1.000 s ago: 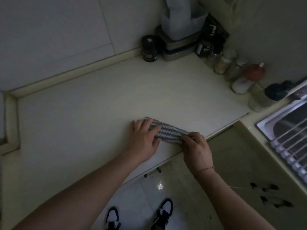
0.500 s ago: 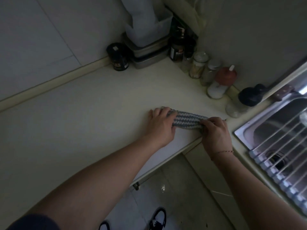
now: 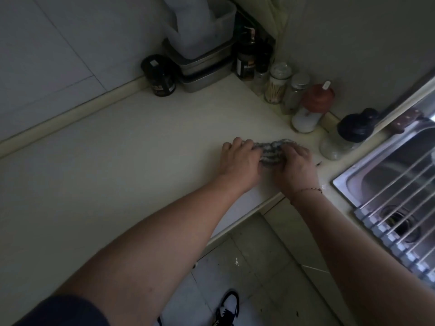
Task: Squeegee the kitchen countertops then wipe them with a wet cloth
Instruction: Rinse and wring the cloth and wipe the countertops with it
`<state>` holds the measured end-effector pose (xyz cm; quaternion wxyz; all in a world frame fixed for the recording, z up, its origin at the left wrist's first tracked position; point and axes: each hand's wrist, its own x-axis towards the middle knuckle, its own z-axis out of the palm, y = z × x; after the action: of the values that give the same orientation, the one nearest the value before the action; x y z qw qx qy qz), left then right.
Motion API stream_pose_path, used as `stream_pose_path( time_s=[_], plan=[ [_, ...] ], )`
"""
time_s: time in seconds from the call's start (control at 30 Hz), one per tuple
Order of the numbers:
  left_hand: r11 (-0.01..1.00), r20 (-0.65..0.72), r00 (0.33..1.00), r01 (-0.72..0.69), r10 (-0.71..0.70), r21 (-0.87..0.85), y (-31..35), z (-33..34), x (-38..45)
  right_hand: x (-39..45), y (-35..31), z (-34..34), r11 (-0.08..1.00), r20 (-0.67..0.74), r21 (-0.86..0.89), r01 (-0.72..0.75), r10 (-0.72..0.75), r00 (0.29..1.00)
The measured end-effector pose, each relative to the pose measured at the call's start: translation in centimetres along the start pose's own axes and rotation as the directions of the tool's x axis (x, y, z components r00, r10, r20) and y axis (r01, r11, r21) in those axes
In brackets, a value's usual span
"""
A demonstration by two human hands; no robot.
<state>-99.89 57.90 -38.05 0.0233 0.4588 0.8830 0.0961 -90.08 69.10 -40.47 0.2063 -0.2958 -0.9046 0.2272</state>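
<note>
While both hands press it to the countertop (image 3: 131, 147), striped cloth (image 3: 273, 152) sits bunched btwn left hand (image 3: 240, 161) & right hand (image 3: 297, 164), fingers curled on its ends. Jar (image 3: 161, 76) label unreadable.

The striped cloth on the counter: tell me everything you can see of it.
The cloth is a knitted-looking fabric with grey and pale wavy stripes, bunched into a short crumpled strip. It lies on the cream countertop, near the front edge and the jars by the wall. The left hand grips its left end and the right hand its right end, so only the middle shows. Whether it is wet cannot be told in this dim light.
</note>
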Motion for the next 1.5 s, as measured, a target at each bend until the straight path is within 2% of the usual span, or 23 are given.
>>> stream_pose_path(
  time_s=[0.07, 0.23, 0.47, 0.7, 1.1, 1.3, 1.5],
  plan=[
    [0.999, 0.000, 0.999, -0.040, 0.040, 0.025, -0.7, 0.0, -0.9, -0.8, 0.6, -0.1, 0.995, 0.001, -0.089, 0.051, -0.052, 0.999],
    [0.979, -0.034, 0.979, -0.201, 0.203, 0.042, -4.1, 0.4, -3.5, -3.5, -0.2, -0.5, 0.957, -0.012, -0.281, 0.075, -0.082, 0.997],
    [0.977, -0.045, 0.976, -0.215, 0.214, -0.009, -11.1, -1.7, -10.9, -12.2, -8.6, 2.1, 0.956, -0.024, -0.167, 0.242, -0.249, 0.968],
    [0.947, 0.030, 0.946, -0.322, 0.322, 0.009, -21.6, -4.5, -23.8, -22.0, -19.2, 6.4, 0.947, 0.153, -0.089, 0.308, -0.292, 0.944],
    [0.980, 0.056, 0.979, -0.198, 0.198, -0.002, -35.8, -8.0, -45.9, -34.7, -36.1, 12.6, 0.854, 0.347, 0.008, 0.520, -0.490, 0.800],
    [0.987, -0.013, 0.988, -0.155, 0.154, -0.048, -39.4, -8.7, -51.3, -38.2, -41.2, 14.0, 0.822, 0.382, -0.029, 0.569, -0.517, 0.766],
    [0.991, -0.036, 0.994, -0.106, 0.103, -0.083, -40.6, -8.6, -54.2, -40.3, -42.5, 14.8, 0.810, 0.403, -0.019, 0.586, -0.530, 0.746]
  ],
)
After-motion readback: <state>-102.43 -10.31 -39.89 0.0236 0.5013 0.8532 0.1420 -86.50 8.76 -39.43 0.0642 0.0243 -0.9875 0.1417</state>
